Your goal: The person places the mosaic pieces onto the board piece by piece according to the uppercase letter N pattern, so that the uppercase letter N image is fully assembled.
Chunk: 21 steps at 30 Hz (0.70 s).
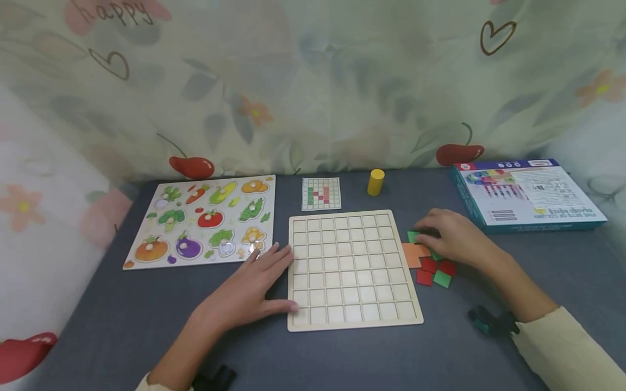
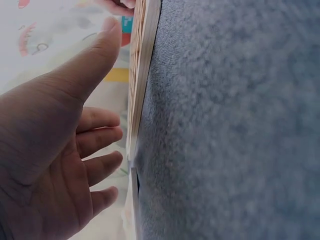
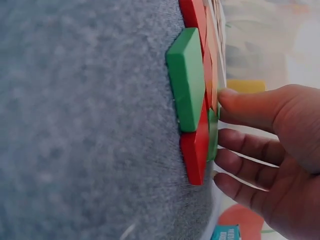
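Observation:
A square wooden grid board (image 1: 344, 250) lies on the dark table, and its cells hold no tiles. My left hand (image 1: 249, 290) lies along the board's left edge, thumb and fingers spread and fairly straight. Beyond the board's right edge my right hand (image 1: 450, 239) reaches over a small group of square tiles. Its thumb is close to a green tile (image 1: 412, 237), with a gap between thumb and forefinger. An orange tile (image 1: 412, 255) touches the board's edge. Near it lie red tiles (image 1: 424, 277) and another green tile (image 1: 442, 279), also seen edge-on in the right wrist view.
A pattern card (image 1: 320, 194) with coloured squares lies behind the board, beside a yellow cylinder (image 1: 375, 182). To the left is a vegetable puzzle board (image 1: 207, 220). A flat game box (image 1: 530, 193) lies at the back right. A patterned cloth (image 1: 313, 81) hangs behind the table.

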Tool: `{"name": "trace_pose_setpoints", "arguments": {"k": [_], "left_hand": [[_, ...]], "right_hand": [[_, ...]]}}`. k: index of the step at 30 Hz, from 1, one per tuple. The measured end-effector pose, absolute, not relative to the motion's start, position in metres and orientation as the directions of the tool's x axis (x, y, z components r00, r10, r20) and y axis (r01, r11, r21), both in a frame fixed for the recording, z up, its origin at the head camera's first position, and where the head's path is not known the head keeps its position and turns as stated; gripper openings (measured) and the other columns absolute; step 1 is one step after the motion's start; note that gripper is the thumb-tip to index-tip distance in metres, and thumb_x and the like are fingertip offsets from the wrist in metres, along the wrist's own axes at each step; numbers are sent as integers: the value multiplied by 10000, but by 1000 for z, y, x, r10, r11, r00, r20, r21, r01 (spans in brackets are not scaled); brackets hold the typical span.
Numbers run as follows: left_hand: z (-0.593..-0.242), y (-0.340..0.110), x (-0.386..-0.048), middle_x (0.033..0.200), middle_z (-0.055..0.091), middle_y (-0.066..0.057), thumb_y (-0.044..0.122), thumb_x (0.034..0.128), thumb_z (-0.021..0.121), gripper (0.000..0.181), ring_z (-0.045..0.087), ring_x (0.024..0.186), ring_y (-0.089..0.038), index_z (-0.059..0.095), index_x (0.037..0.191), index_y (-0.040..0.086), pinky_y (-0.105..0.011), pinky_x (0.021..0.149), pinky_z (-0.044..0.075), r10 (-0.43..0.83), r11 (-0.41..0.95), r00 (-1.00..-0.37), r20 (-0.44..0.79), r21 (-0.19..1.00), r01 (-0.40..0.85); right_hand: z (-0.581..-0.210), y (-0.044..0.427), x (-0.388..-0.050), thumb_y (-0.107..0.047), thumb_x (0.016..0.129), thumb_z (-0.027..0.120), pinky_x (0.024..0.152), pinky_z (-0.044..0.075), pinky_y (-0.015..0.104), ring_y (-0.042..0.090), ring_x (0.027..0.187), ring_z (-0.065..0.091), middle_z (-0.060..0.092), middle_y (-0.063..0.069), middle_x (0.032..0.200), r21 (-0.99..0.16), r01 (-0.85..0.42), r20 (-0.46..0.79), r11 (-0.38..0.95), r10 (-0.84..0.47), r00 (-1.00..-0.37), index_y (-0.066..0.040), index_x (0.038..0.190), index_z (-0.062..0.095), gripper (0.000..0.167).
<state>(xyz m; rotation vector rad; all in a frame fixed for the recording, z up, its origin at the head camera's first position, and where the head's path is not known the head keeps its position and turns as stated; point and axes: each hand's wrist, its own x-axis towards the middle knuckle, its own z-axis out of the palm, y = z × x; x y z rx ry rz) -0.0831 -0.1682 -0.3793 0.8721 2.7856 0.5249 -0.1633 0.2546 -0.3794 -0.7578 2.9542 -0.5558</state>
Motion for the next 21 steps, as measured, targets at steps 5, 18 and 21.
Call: {"name": "trace_pose_setpoints", "arguments": {"k": [5, 18, 21], "left_hand": [[-381, -164, -88, 1600, 336, -85, 641, 804, 739, 1013, 237, 1488, -286, 373, 1554, 66, -541, 1192, 133, 592, 759, -799, -99, 400, 513], [-383, -163, -91, 1601, 327, -99, 656, 749, 781, 1069, 304, 1459, -311, 395, 1540, 50, -555, 1168, 219, 591, 764, -794, -143, 415, 494], [-384, -162, -91, 1597, 333, -105, 642, 744, 794, 1068, 302, 1460, -312, 401, 1534, 41, -550, 1172, 210, 590, 763, -796, -137, 416, 495]], "right_hand": [[-382, 255, -167, -170, 905, 770, 768, 523, 449, 196, 854, 585, 661, 29, 956, -362, -456, 36, 813, -476, -879, -51, 1065, 775, 200], [-381, 252, -170, -135, 879, 795, 818, 529, 476, 217, 886, 610, 670, 18, 950, -449, -392, 8, 803, -436, -900, -60, 1007, 727, 163], [-380, 251, -169, -114, 881, 788, 766, 532, 422, 192, 835, 602, 665, -10, 890, -489, -353, -4, 798, -407, -914, -84, 970, 707, 123]]}}
